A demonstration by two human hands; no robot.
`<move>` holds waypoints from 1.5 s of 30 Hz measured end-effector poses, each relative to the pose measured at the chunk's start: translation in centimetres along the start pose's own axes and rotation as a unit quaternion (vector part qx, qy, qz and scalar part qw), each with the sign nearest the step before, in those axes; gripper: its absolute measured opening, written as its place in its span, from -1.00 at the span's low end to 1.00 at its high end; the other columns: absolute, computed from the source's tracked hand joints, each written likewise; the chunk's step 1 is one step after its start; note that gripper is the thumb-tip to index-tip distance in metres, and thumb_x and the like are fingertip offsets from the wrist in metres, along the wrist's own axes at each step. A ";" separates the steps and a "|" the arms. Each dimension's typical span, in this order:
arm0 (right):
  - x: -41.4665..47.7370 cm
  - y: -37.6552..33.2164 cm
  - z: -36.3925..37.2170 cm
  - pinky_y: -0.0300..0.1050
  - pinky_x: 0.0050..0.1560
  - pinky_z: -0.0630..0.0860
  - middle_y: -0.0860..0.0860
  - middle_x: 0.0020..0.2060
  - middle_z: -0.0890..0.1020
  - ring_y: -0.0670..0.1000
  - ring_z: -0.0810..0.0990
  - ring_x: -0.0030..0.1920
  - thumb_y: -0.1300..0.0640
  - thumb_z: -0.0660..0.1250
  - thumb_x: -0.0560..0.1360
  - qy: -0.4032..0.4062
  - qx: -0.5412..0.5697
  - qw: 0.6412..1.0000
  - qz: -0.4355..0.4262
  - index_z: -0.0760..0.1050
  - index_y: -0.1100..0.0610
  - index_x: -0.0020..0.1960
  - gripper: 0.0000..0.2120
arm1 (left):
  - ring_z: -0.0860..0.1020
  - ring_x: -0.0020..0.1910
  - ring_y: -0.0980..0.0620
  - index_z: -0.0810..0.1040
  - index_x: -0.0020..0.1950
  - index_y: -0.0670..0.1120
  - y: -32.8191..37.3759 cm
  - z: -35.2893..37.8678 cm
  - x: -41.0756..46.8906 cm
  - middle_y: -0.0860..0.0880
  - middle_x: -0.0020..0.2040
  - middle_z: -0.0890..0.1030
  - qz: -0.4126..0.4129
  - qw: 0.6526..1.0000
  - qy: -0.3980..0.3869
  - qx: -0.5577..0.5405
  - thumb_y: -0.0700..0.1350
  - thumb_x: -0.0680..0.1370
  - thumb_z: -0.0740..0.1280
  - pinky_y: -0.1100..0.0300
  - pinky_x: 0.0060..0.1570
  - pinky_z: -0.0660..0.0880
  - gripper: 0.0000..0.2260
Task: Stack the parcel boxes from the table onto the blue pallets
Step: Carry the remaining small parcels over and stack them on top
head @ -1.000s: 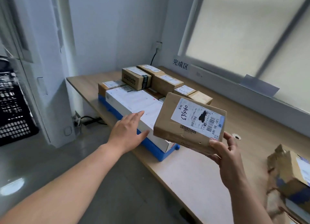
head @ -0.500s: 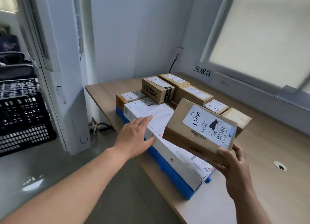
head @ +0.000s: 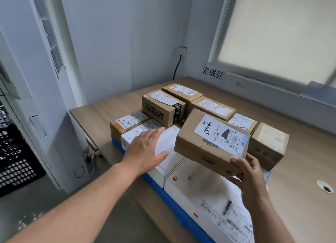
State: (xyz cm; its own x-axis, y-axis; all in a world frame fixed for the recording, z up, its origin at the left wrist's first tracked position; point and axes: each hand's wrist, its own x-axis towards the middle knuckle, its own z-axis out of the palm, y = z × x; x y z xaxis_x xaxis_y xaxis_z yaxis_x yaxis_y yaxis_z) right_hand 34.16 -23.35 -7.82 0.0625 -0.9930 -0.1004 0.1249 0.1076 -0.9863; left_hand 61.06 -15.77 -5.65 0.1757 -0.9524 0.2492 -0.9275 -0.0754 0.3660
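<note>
Our right hand (head: 249,178) grips the brown box (head: 209,142) by its near corner, fingers curled round it, and holds it tilted above the white boxes (head: 203,191) on the blue pallet (head: 182,216). Our left hand (head: 147,148) reaches flat over them, fingers straight. The cardboard looks stiff and fairly light, so holding it under the base seems safest.

Right hand (head: 250,177) holds brown parcel (head: 211,142) above white boxes (head: 209,193); left hand (head: 145,148) flat.
</note>
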 end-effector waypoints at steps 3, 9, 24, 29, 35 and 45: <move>1.4 0.1 1.3 0.01 -0.14 0.53 0.14 0.02 0.61 0.12 0.59 -0.06 -0.01 0.42 0.21 0.012 -0.003 1.000 0.008 0.37 0.06 0.33 -0.30 | 0.16 0.48 0.06 0.04 0.54 0.04 -1.2 0.2 2.2 0.05 0.51 0.20 0.013 1.000 -0.008 -0.008 0.16 0.54 0.25 0.13 0.42 0.14 -0.35; 4.0 -0.1 4.2 0.01 -0.15 0.55 0.11 0.03 0.62 0.11 0.60 -0.04 0.00 0.42 0.19 0.045 -0.005 0.999 0.029 0.38 0.03 0.28 -0.33 | 0.18 0.46 0.06 0.11 0.53 -0.01 -2.9 1.0 8.3 0.03 0.49 0.24 0.080 0.997 -0.002 -0.017 0.12 0.52 0.31 0.19 0.41 0.09 -0.34; 9.0 0.2 9.5 -0.04 -0.25 0.58 0.13 0.01 0.62 0.13 0.62 -0.04 0.04 0.49 0.26 0.134 -0.029 0.987 0.080 0.39 0.04 0.24 -0.41 | 0.08 0.50 0.12 0.05 0.54 0.02 -6.9 2.8 19.5 0.09 0.53 0.15 0.205 0.975 -0.078 -0.019 0.17 0.51 0.29 0.19 0.47 -0.01 -0.30; 10.0 0.6 10.5 0.00 -0.22 0.61 0.13 0.02 0.61 0.09 0.61 -0.04 0.06 0.39 0.46 0.153 -0.050 0.983 0.087 0.41 0.05 0.25 -0.61 | 0.22 0.44 0.12 0.22 0.49 0.04 -7.8 3.5 20.5 0.11 0.46 0.31 0.230 0.969 -0.081 -0.025 0.13 0.55 0.26 0.17 0.42 0.12 -0.45; 10.2 1.0 11.2 0.06 0.01 0.52 0.00 -0.05 0.60 0.02 0.56 -0.04 0.00 0.30 0.53 0.188 -0.096 0.974 0.082 0.46 0.06 0.24 -0.69 | 0.33 0.36 0.07 0.37 0.42 0.02 -8.2 4.0 20.9 0.08 0.38 0.43 0.251 0.966 -0.052 -0.022 0.09 0.57 0.23 0.11 0.35 0.21 -0.57; 8.9 0.1 11.6 -0.07 0.02 0.43 0.04 0.17 0.55 -0.01 0.52 0.08 -0.05 0.34 0.51 0.262 -0.229 0.937 0.027 0.35 0.06 0.40 -0.50 | 0.50 0.16 -0.06 0.56 0.18 -0.08 -7.3 3.8 21.3 -0.02 0.15 0.59 0.264 0.963 -0.014 -0.059 0.28 0.43 0.03 0.01 0.14 0.38 -0.40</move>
State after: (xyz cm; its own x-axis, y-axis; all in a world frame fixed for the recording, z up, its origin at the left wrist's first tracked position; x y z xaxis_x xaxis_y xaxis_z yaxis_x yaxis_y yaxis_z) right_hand 46.17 -31.64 -7.29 -0.4529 -0.8877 -0.0835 -0.3097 0.2444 -0.9189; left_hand 70.34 -36.59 -6.43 -0.3206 -0.8565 0.4044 -0.8407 0.4540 0.2952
